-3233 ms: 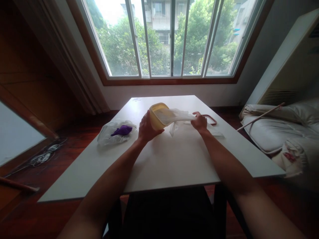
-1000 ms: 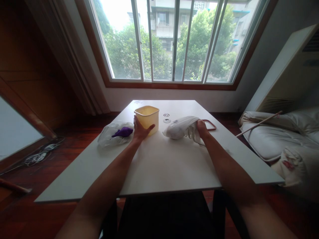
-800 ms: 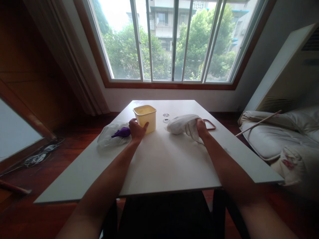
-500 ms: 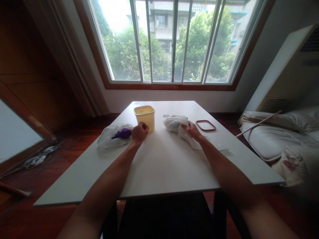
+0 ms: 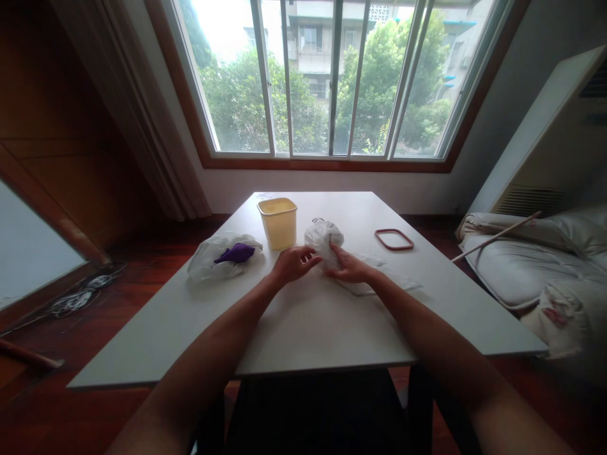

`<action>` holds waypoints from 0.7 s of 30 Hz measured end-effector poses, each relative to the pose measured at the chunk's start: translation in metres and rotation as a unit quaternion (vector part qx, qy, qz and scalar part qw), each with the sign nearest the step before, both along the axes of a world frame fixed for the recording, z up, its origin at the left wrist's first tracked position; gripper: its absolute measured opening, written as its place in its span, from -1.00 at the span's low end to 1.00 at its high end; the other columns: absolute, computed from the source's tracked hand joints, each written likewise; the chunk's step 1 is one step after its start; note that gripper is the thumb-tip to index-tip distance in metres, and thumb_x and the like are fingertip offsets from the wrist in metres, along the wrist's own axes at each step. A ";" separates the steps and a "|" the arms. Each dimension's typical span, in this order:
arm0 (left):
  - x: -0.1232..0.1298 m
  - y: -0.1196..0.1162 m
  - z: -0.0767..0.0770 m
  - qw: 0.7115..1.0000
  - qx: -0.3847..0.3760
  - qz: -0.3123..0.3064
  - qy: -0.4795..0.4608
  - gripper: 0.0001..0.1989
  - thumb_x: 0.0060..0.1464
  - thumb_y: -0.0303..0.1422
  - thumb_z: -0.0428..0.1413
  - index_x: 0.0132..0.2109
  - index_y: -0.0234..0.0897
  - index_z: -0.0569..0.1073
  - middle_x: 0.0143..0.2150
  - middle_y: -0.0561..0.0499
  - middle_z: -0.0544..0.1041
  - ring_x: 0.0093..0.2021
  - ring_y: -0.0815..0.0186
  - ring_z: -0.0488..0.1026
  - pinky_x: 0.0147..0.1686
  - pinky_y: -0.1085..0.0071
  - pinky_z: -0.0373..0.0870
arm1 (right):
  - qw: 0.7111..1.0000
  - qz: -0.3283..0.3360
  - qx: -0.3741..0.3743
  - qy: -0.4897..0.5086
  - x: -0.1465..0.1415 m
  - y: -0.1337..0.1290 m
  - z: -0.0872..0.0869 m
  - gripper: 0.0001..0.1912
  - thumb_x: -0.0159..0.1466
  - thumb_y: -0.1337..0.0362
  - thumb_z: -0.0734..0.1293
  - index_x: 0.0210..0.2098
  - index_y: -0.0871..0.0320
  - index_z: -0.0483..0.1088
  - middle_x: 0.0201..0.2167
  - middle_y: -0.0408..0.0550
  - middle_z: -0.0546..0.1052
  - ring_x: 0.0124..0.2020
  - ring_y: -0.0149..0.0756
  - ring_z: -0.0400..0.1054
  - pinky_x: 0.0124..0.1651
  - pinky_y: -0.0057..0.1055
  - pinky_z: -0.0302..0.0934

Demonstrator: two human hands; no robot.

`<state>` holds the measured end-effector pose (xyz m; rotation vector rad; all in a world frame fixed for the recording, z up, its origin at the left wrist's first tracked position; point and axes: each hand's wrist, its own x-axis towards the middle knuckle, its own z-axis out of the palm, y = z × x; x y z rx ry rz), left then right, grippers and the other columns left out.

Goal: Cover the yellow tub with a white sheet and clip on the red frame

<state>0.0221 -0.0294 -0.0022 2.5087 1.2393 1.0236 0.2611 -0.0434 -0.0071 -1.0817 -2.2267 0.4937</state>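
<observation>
Near the middle of the white table (image 5: 303, 335) lies a bunched white plastic bag (image 5: 318, 236). My right hand (image 5: 348, 264) grips its near right side, the thumb on top of the plastic. Just left of the bag is my left hand (image 5: 294, 263), its fingers curled but apart, with nothing seen in them. A yellow square container (image 5: 279, 227) stands upright behind my left hand. To the left, a purple cloth-like item (image 5: 236, 253) rests on another clear plastic bag (image 5: 206, 262). A red-brown square ring (image 5: 394, 239) lies flat to the right.
Flat plastic (image 5: 401, 282) spreads beside my right forearm. A small dark loop (image 5: 317, 220) lies behind the bunched bag. Beyond the table is a window with a wooden frame (image 5: 327, 165). At the right is a pale cushioned seat (image 5: 502, 262) with a stick across it.
My left hand has moved right, from the container's front to beside the bag, and its fingers have opened. My right hand has shifted left with the bunched bag.
</observation>
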 end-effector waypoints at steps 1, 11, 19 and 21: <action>0.005 -0.004 0.000 1.000 -0.003 0.003 0.008 -0.63 0.15 0.00 0.12 -0.23 -0.22 0.54 -0.36 0.01 0.61 -0.40 0.29 0.53 -0.36 0.41 0.34 | 1.000 0.012 -0.010 -0.007 -0.003 -0.003 0.001 -0.01 0.12 0.06 0.48 0.42 0.20 0.03 0.32 0.22 0.28 0.33 0.12 0.16 0.31 0.01 0.15; 0.008 0.004 -0.010 0.995 0.034 0.095 0.023 -0.92 0.02 -0.39 0.08 -0.43 -0.23 0.38 -0.46 -0.01 0.50 -0.45 0.27 0.40 -0.43 0.40 0.14 | 0.997 0.061 -0.047 0.024 -0.005 -0.005 0.011 -0.43 0.19 0.25 0.38 0.21 0.09 0.37 0.06 0.02 0.55 -0.01 -0.12 0.46 0.08 -0.23 0.33; -0.007 0.019 -0.012 0.997 -0.003 0.069 -0.046 -0.82 0.03 -0.52 -0.07 -0.39 -0.27 0.41 -0.47 0.02 0.46 -0.44 0.30 0.36 -0.39 0.42 0.23 | 0.998 -0.046 -0.052 -0.001 0.015 0.015 0.004 -0.66 0.24 0.20 0.32 -0.06 0.20 0.55 -0.37 -0.05 0.59 -0.42 -0.32 0.38 -0.30 -0.42 0.25; -0.005 0.016 -0.012 0.998 -0.014 0.035 -0.048 -0.79 0.04 -0.52 -0.07 -0.29 -0.28 0.45 -0.40 0.01 0.51 -0.38 0.30 0.41 -0.36 0.43 0.30 | 0.997 -0.043 -0.060 0.010 0.012 0.014 0.006 -0.66 0.32 0.12 0.25 -0.17 0.19 0.57 -0.38 -0.05 0.58 -0.40 -0.30 0.37 -0.30 -0.41 0.24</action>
